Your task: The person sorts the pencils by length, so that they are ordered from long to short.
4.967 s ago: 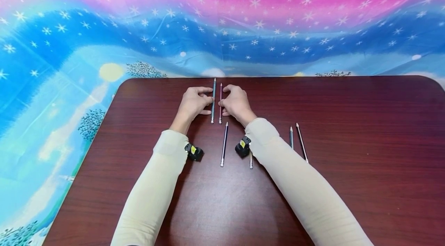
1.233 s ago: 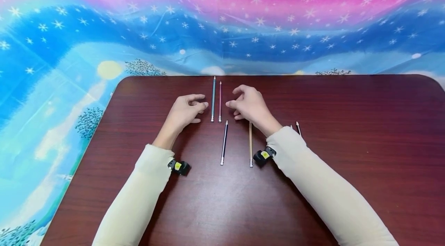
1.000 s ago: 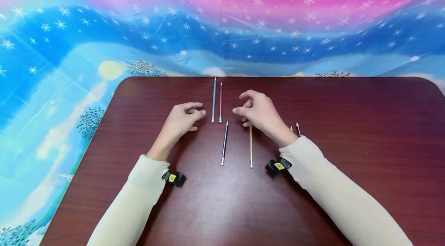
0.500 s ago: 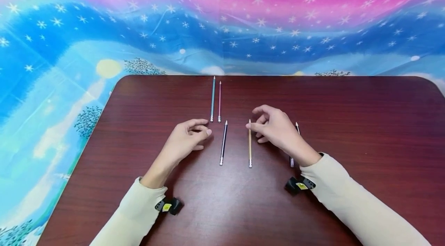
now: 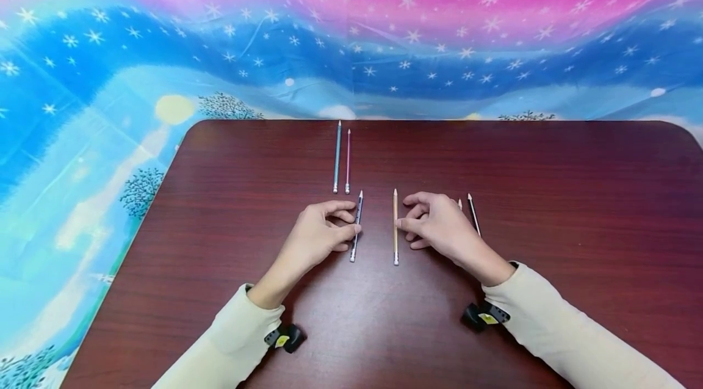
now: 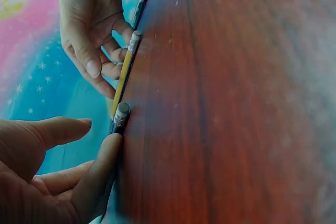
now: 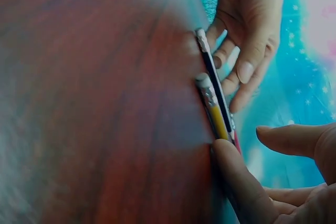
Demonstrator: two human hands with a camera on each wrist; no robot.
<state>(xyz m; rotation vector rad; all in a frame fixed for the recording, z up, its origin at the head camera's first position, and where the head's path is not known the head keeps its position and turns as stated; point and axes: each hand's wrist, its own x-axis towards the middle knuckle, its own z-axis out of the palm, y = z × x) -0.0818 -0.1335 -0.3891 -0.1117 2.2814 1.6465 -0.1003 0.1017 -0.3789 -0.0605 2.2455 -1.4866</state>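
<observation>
L hand: grip slack, thumb apart, nil held; fingertip touching dark pencil on bench. R hand: ditto; fingertip touching yellow pencil, R of dark pencil. Blue pencil, pink pencil: side by side, nr far edge. Black pencil: nr R hand, part. hidden.

1. Dark pencil: slim, sharpened, with a pale stripe and a silvery eraser end; it lies on the table, point facing the far edge and leaning slightly right.
2. Yellow pencil: sharpened, also with a silvery eraser end; it lies nearly straight, point away, right of the dark pencil and apart from it.
</observation>
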